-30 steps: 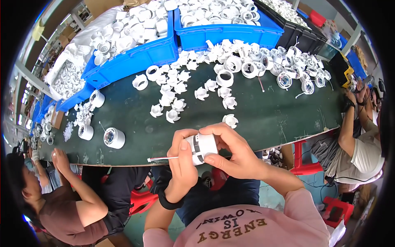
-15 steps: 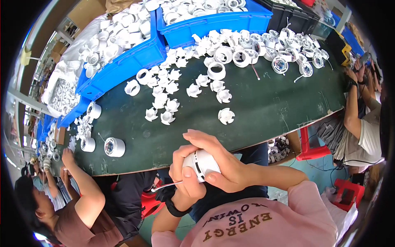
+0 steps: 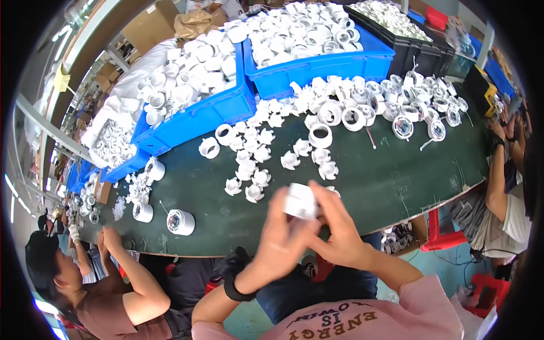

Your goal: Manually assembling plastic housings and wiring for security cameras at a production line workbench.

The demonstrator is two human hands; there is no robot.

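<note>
Between my two hands, above the near edge of the dark green table [image 3: 377,175], is a white cylindrical housing [image 3: 300,202]. My left hand [image 3: 277,241], blurred by motion, grips its left side. The fingers of my right hand [image 3: 343,238] press on it from the right. The housing's underside is hidden by my fingers. Just beyond it, white finned cups [image 3: 254,193] lie loose, one partly covered by my right hand. White rings [image 3: 321,136] lie farther back. To the left, a white cylinder with a round inner face [image 3: 180,222] rests on the table.
Blue bins [image 3: 192,123] full of white parts line the back, beside a black crate [image 3: 396,56]. Round wired modules [image 3: 403,127] are heaped at the right rear. One person [image 3: 102,294] works at my left, another [image 3: 507,198] at far right. A red stool [image 3: 439,235] stands under the table edge.
Both hands have moved up and away from my body, over the table edge, turning the housing. Its dark slots and the wire near it no longer show. The whole view has shifted.
</note>
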